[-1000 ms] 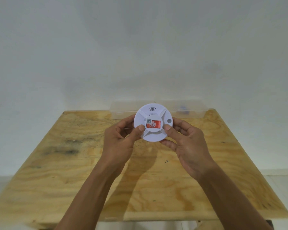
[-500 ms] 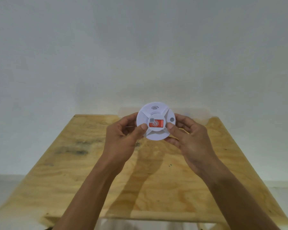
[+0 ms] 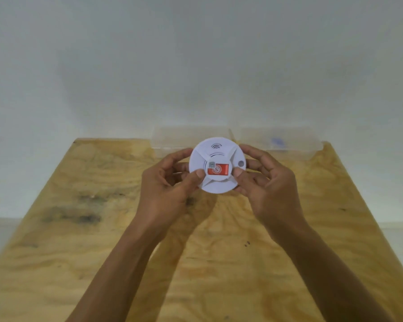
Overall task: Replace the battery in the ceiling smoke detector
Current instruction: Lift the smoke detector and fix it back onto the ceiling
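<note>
A round white smoke detector (image 3: 217, 156) with a red label at its centre is held up above the plywood table (image 3: 79, 228), its face turned towards me. My left hand (image 3: 170, 187) grips its left rim, thumb pressed on the face beside the label. My right hand (image 3: 265, 184) grips its right rim, thumb on the face at the label's right end. No battery can be seen.
Two clear plastic boxes stand at the table's far edge against the white wall: one on the left (image 3: 172, 138), and one on the right (image 3: 289, 142) with something small and blue inside. Dark stains mark the table's left half.
The view has tilted up and back down, so the table and boxes shift in frame. Both hands keep the same hold on the detector.
</note>
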Motion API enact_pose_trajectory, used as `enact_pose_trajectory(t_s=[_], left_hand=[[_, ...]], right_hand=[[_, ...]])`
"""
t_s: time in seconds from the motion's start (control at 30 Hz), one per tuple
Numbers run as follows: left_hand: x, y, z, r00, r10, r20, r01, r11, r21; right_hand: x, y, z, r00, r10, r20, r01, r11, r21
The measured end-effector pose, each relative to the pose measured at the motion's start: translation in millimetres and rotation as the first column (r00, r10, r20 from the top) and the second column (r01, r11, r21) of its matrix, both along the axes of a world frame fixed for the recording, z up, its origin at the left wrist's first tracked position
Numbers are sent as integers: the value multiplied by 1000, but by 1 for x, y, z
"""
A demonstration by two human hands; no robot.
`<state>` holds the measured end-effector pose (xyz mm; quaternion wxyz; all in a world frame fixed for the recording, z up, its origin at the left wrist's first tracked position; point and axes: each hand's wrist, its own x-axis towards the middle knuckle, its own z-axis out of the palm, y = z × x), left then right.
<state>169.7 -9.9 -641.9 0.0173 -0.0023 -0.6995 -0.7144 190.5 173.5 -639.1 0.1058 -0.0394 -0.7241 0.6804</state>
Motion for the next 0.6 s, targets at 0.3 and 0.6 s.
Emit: enact_pose_trajectory(t_s=[0.3,0.6], left_hand=[[-15,13,126,1000,1,21,-1,1000,16],[-22,18,307,993,15,-117,-16,1000,-10]], right_hand=[[-10,15,128,998,-58,-18,59,996,64],[-21,21,305,992,-38,-122,49,995,86]])
